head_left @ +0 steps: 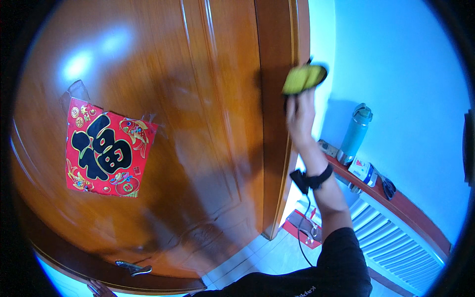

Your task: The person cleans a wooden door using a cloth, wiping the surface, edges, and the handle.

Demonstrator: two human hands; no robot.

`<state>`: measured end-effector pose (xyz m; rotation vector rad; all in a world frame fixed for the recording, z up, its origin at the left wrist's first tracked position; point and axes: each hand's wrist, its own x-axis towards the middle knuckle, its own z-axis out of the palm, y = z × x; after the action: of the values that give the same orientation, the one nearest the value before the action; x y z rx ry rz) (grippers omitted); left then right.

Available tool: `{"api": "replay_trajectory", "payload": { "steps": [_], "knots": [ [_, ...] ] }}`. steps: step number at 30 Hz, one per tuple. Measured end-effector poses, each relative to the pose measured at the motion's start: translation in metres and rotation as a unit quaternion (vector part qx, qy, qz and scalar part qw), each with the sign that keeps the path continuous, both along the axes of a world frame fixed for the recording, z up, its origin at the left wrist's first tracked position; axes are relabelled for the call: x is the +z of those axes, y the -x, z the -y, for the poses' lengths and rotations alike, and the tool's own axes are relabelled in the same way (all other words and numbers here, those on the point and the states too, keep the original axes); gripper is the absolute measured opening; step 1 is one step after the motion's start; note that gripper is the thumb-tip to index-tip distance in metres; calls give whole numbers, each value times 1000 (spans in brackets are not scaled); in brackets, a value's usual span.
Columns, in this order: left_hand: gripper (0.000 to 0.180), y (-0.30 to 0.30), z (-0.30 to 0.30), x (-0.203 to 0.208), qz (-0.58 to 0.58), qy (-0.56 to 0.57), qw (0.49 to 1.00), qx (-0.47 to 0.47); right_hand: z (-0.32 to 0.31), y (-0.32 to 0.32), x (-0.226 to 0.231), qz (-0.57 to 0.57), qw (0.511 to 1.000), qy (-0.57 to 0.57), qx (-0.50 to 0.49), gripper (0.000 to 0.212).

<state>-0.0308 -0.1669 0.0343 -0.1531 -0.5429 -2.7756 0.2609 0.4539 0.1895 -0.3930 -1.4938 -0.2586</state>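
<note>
My right hand [301, 116] is raised, its fingers closed around a yellow-green and black cleaning cloth [302, 79]. The cloth is at the brown wooden door frame [277, 114], beside the pale wall; motion blurs its outline. A black band with a small box and cable [311, 179] is on my right wrist. At the lower left, my left hand [100, 288] shows only in part, fingers extended near the edge of the brown door [213, 148]. It holds nothing that I can see. A red paper decoration [110, 148] hangs on the door.
A metal door handle [133, 268] sticks out at the bottom left. On the right, a red-brown ledge [415, 218] bears a teal bottle [355, 133], a small white box [362, 172] and a dark object [387, 188]. White slats [391, 247] lie beneath. A red item [302, 227] rests on the tiled floor [247, 262].
</note>
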Motion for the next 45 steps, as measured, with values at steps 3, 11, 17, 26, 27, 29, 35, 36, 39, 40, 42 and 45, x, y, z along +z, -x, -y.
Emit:
{"api": "replay_trajectory", "payload": {
  "steps": [3,11,17,26,27,29,35,36,39,40,42,45],
  "knots": [
    [50,-13,-22,17,25,6,1000,17,-28,-8,65,-23,999,1,-30,36],
    [45,19,25,-23,-72,2,995,-75,-45,-2,-4,-25,997,43,-52,40],
    [56,-40,-63,46,16,90,996,22,-35,-3,-122,4,994,95,-52,34],
    [53,-33,-89,58,16,74,997,-13,1,-14,-284,80,943,324,-8,38],
    [53,-36,-93,61,20,71,997,-13,2,-16,-280,84,942,324,-5,38],
    [52,-36,-94,56,28,74,997,-15,-8,-16,-254,107,963,246,-27,42],
    [53,-37,-83,41,34,55,997,-30,-31,-7,-17,168,972,-17,-165,38],
    [54,-44,-88,47,48,54,997,-15,-34,-7,20,173,958,-73,-215,38],
    [56,-56,-94,53,69,55,996,-3,-33,-12,87,202,903,-176,-336,40],
    [56,-56,-94,51,76,52,996,-4,-35,-10,86,215,902,-167,-334,38],
    [55,-52,-96,46,73,51,996,-5,-42,-9,75,242,899,-149,-334,35],
    [55,-45,-97,40,65,66,996,-1,-30,-3,27,332,871,-104,-347,32]
  ]
}}
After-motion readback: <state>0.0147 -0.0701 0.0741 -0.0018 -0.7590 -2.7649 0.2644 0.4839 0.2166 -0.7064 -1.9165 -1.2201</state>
